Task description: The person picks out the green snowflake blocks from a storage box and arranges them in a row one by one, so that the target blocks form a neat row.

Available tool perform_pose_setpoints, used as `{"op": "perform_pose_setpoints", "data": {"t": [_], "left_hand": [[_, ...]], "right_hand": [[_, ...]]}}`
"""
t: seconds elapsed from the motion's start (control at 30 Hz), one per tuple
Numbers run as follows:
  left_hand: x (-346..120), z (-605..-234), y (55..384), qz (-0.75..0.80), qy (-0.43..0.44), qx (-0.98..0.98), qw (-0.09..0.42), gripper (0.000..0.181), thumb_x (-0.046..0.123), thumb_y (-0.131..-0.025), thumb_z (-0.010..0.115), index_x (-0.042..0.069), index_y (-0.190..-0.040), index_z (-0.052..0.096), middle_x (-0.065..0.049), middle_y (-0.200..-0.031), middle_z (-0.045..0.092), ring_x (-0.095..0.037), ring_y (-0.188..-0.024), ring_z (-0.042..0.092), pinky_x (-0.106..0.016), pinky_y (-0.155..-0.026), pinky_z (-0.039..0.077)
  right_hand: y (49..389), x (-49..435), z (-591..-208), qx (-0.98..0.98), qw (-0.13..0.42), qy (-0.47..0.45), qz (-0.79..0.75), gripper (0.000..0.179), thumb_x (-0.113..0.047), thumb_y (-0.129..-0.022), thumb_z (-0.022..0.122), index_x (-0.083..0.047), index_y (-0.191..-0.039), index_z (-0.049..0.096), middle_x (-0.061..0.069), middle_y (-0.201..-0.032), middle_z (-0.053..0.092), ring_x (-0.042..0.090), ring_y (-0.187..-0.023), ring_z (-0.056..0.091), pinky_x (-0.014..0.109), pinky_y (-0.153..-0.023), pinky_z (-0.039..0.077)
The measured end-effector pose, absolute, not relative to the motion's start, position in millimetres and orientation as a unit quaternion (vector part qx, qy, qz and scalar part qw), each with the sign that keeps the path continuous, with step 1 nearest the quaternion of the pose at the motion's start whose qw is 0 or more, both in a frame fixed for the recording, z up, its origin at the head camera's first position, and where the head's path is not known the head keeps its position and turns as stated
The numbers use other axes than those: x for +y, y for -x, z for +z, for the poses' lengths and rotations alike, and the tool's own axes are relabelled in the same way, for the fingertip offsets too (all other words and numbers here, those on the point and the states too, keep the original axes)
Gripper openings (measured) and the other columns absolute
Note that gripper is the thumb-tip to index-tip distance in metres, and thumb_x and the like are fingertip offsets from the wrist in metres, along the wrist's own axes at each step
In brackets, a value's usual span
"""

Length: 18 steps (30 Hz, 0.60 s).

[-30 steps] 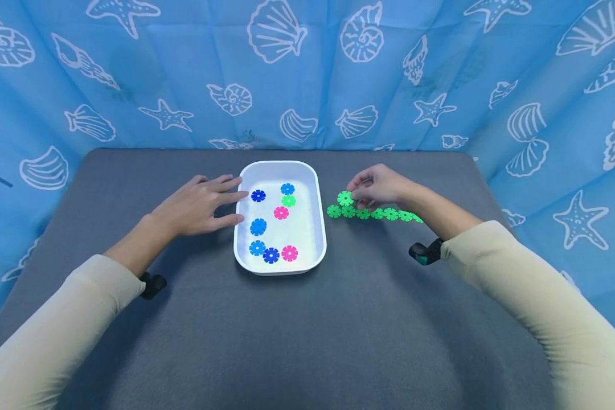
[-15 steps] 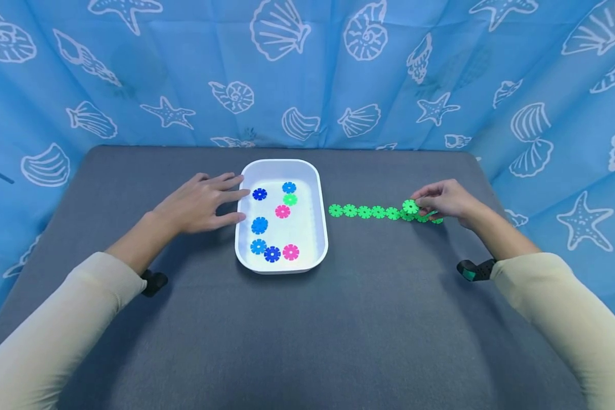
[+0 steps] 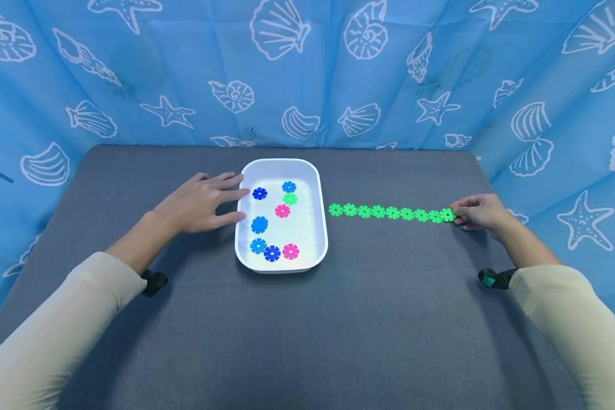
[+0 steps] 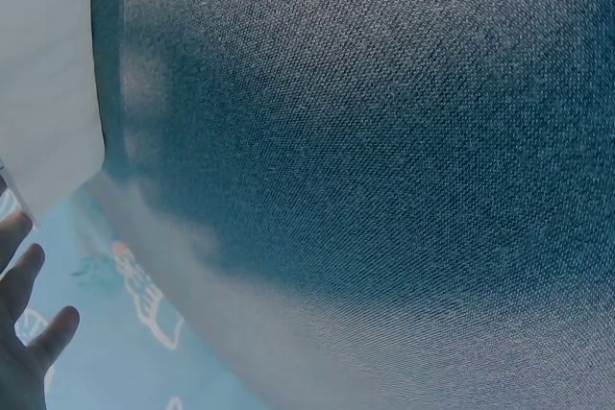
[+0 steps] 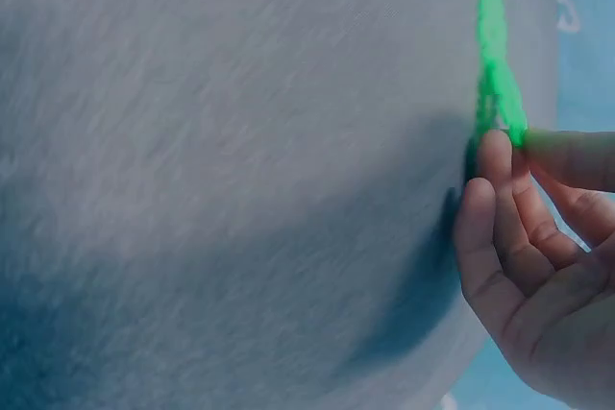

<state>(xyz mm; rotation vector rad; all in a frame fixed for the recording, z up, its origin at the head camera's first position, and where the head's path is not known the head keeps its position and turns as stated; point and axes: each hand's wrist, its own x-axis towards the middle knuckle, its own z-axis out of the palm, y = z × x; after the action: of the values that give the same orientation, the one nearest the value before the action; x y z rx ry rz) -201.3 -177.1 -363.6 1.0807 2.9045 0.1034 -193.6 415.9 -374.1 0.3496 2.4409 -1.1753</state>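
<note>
My right hand pinches a green notched disc between thumb and fingers, at the right end of a row of several green discs lying on the table. In the right wrist view that pinched disc is tilted, its near edge raised in the fingertips. With fingers spread, my left hand rests at the left rim of a white tray. Inside the tray lie blue discs, pink discs and one green disc.
A dark grey cloth covers the table. Behind it and along the sides hangs a blue curtain with white shell prints. The tray stands left of the row, with a narrow gap between them.
My right hand has carried the green disc rightward along the row, from its left part to its right end, and lowered it there. The left hand stays at the tray.
</note>
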Motion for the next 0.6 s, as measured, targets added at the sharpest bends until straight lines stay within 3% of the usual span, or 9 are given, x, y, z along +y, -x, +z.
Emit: {"op": "perform_pose_setpoints", "data": {"t": [0.37, 0.6], "left_hand": [[-178, -365, 202, 0.033, -0.35, 0.936, 0.021, 0.064, 0.058, -0.095, 0.055, 0.019, -0.146, 0.053, -0.01, -0.157, 0.039, -0.035, -0.144, 0.035, -0.065, -0.105, 0.034], [-178, -365, 202, 0.033, -0.349, 0.936, 0.025, 0.064, 0.058, -0.095, 0.057, 0.019, -0.146, 0.053, -0.01, -0.157, 0.038, -0.035, -0.144, 0.034, -0.065, -0.105, 0.034]], "right_hand": [[190, 423, -377, 0.876, 0.195, -0.127, -0.423, 0.041, -0.016, -0.104, 0.051, 0.015, -0.13, 0.052, -0.008, -0.082, 0.069, 0.005, -0.075, 0.068, 0.029, -0.072, 0.058], [202, 418, -358, 0.885, 0.232, -0.143, -0.376, 0.057, -0.025, -0.104, 0.047, 0.017, -0.141, 0.033, -0.003, -0.088, 0.065, 0.006, -0.073, 0.067, 0.036, -0.075, 0.057]]}}
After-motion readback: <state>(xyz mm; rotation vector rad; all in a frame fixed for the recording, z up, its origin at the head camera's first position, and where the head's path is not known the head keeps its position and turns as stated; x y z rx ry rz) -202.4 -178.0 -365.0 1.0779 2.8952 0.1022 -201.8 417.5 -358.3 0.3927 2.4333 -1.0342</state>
